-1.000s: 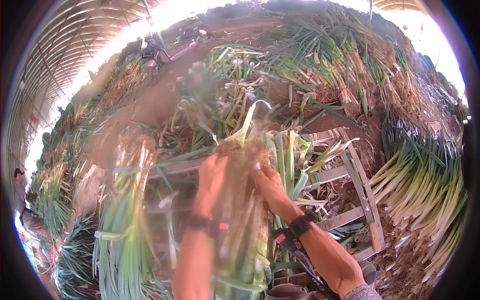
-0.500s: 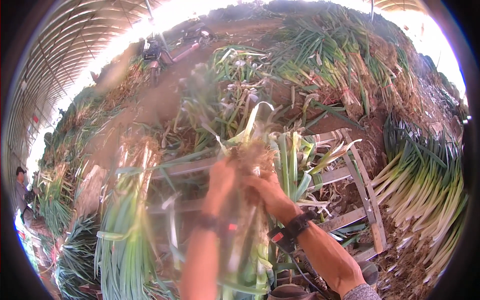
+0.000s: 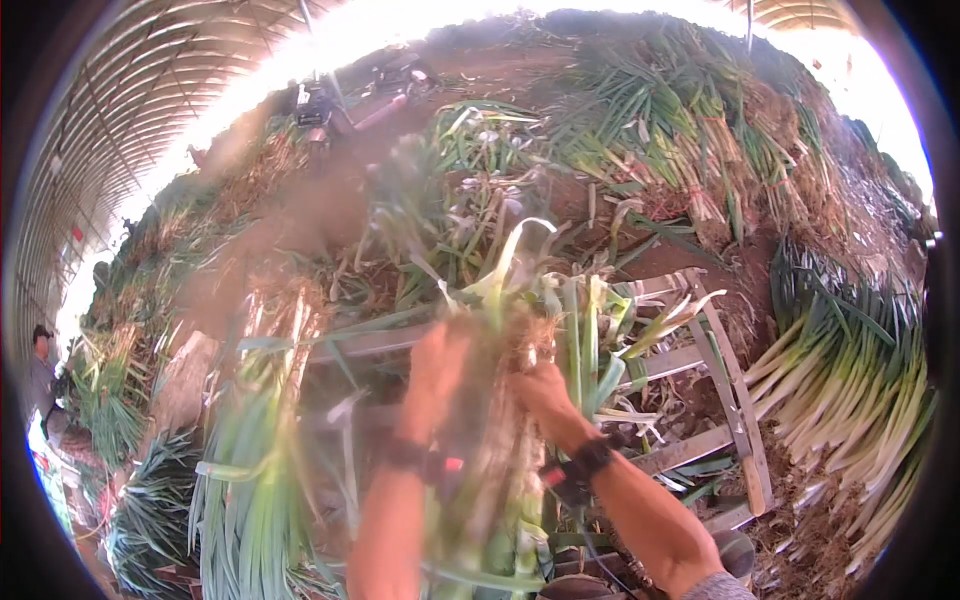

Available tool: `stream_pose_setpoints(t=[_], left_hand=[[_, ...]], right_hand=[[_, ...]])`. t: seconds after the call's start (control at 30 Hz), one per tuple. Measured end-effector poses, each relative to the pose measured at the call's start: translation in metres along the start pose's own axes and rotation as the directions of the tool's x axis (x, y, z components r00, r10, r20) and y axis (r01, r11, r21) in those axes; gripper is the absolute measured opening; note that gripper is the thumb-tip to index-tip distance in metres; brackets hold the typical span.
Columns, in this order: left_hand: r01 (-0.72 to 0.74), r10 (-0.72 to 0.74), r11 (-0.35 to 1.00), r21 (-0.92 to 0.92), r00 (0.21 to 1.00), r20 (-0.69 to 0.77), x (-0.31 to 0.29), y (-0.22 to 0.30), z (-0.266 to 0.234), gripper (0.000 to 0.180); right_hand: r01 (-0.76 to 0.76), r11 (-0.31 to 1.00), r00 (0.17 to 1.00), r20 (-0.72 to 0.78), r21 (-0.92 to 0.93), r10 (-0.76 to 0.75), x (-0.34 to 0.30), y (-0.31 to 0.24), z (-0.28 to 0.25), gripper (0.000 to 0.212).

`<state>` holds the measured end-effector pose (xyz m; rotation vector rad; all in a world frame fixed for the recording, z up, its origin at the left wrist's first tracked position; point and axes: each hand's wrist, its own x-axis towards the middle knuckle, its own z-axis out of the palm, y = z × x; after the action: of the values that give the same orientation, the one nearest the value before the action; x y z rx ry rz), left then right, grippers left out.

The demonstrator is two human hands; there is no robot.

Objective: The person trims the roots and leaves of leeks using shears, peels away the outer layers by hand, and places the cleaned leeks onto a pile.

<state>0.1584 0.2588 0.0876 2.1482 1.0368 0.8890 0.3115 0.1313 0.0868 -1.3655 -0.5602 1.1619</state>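
In front of me a bunch of leeks (image 3: 505, 420) lies with its brown roots away from me and its green ends toward me. My right hand (image 3: 548, 398) is closed on its right side, just below the roots. My left hand (image 3: 437, 368) is beside the root end on the left, fingers curled in; a blur hides what they hold. A pale green leaf (image 3: 500, 275) arches up beyond both hands. Under the bunch is a slatted wooden rack (image 3: 735, 400), with loose leaves on its right part. Both wrists wear dark bands.
A bundle of leeks (image 3: 255, 470) lies at the left. More leeks with white stems (image 3: 850, 390) are spread at the right. Bundled leeks (image 3: 690, 130) and leaf scraps (image 3: 490, 200) cover soil farther off. A person (image 3: 42, 375) is at the far left; a small vehicle (image 3: 320, 105) stands behind.
My right hand has shifted slightly right and down along the leeks. The left hand stays near the root end, and more of the stems shows between the hands.
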Motion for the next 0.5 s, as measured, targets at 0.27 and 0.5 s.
stream_pose_setpoints(t=[0.27,0.5], left_hand=[[0.325,-0.276,0.868,-0.376,0.944,0.181,-0.003,0.038,-0.009,0.065],[0.379,-0.34,0.921,-0.088,0.894,0.293,-0.091,0.035,-0.01,0.075]], right_hand=[[-0.021,0.988,1.0,0.017,-0.156,0.024,0.006,-0.003,-0.017,0.026],[0.142,0.953,0.989,0.072,-0.269,-0.126,-0.017,-0.014,-0.024,0.033]])
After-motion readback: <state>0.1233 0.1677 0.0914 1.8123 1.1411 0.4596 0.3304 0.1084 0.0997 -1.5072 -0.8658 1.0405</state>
